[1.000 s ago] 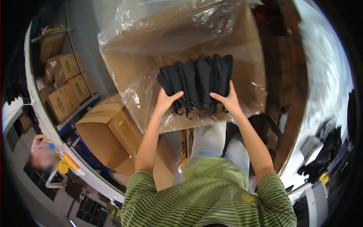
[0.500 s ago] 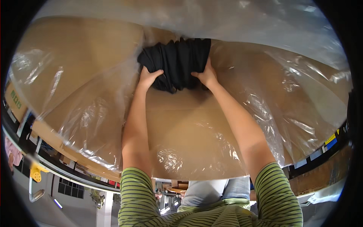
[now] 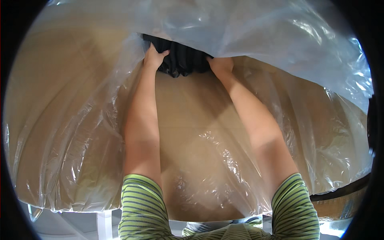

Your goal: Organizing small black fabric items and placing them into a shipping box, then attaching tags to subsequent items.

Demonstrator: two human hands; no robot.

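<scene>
A bundle of black cloth (image 3: 182,60), gathered in folds, is held between my two hands deep inside a brown cardboard box lined with clear plastic. My left hand (image 3: 155,57) grips its left side, thumb on the near face. At its right side my right hand (image 3: 220,65) is closed on the cloth, its fingers partly hidden under the plastic sheet (image 3: 260,32). That sheet hangs over the far edge of the bundle and hides its upper part. Both forearms reach forward over the near box wall.
Clear plastic film covers the cardboard wall (image 3: 192,116) in front of me and bunches in wrinkles at left and right. Beyond the box's rim at lower right is a brown cardboard edge (image 3: 340,204). A pale post (image 3: 105,226) stands at lower left.
Both hands have moved farther forward into the box with the black cloth. The plastic sheet now covers its far part and some of my right hand. My view has shifted deeper into the box.
</scene>
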